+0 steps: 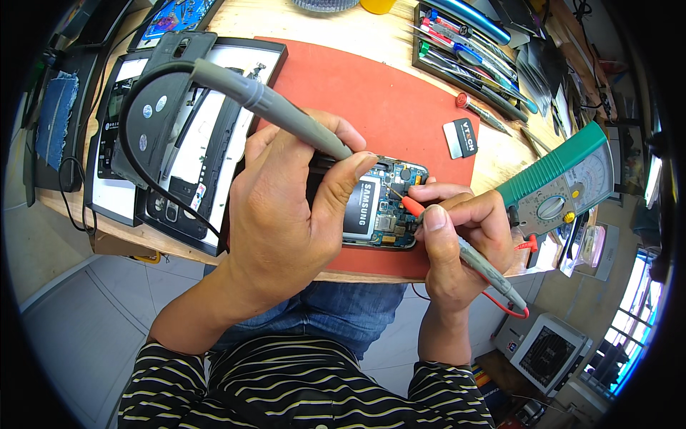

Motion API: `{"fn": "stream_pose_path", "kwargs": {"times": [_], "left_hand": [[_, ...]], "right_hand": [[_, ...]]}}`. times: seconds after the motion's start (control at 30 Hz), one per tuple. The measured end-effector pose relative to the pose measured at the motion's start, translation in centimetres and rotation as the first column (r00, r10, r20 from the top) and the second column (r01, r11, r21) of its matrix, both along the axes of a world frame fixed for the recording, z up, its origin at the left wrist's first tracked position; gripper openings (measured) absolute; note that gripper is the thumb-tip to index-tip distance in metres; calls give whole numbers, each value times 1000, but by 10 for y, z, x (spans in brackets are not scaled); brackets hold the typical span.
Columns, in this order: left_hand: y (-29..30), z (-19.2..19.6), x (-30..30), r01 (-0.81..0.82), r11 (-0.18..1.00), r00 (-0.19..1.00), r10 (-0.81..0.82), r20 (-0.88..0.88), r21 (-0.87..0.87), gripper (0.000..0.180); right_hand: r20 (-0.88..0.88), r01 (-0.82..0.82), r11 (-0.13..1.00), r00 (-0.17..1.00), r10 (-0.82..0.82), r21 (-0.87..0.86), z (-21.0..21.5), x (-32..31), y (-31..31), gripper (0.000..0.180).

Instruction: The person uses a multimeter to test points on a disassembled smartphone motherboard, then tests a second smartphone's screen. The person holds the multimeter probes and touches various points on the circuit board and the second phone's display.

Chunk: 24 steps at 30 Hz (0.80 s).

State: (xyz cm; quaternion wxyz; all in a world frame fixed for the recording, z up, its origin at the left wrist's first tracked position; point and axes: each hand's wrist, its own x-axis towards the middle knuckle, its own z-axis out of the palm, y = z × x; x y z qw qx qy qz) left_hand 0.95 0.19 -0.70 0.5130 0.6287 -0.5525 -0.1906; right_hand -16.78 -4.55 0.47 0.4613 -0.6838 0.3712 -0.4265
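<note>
An opened smartphone (389,227), its circuit board and battery (361,207) bare, lies on a red mat (336,86). My left hand (286,196) is closed round a thick grey test probe (261,100) with a black lead. The fingers hide this probe's tip; they rest at the phone's far left edge. My right hand (464,236) pinches a second test probe (477,261), grey with a red front end and a red lead. Its thin metal tip points at the board, right of the battery; whether it touches cannot be made out.
A green-and-grey analog multimeter (557,189) stands at the right. A tray of screwdrivers and tweezers (468,57) lies at the far right. Near the mat's right edge are a small card (461,138) and a red-capped screwdriver (482,113). Phone parts fill a white-bottomed box (221,121) at left.
</note>
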Motion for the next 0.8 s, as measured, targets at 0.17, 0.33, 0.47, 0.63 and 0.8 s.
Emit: {"fn": "stream_pose_path", "kwargs": {"times": [0.17,0.33,0.47,0.63,0.8], "left_hand": [[0,0,0,1,1000,1000,0,-10,3,16],[0,0,0,-2,1000,1000,2,-11,-1,15],[0,0,-1,-2,1000,1000,2,-11,2,15],[0,0,0,7,1000,1000,-7,-26,4,15],[0,0,-1,6,1000,1000,-6,-18,5,15]], "right_hand": [[-4,1,1000,1000,-1,-6,0,0,0,16],[-8,-3,999,1000,3,-40,-1,0,-1,16],[-18,-7,998,1000,6,-58,-1,0,-2,16],[32,2,1000,999,-2,-3,-1,-2,0,15],[34,5,1000,999,-5,-16,-2,-2,0,15]]}}
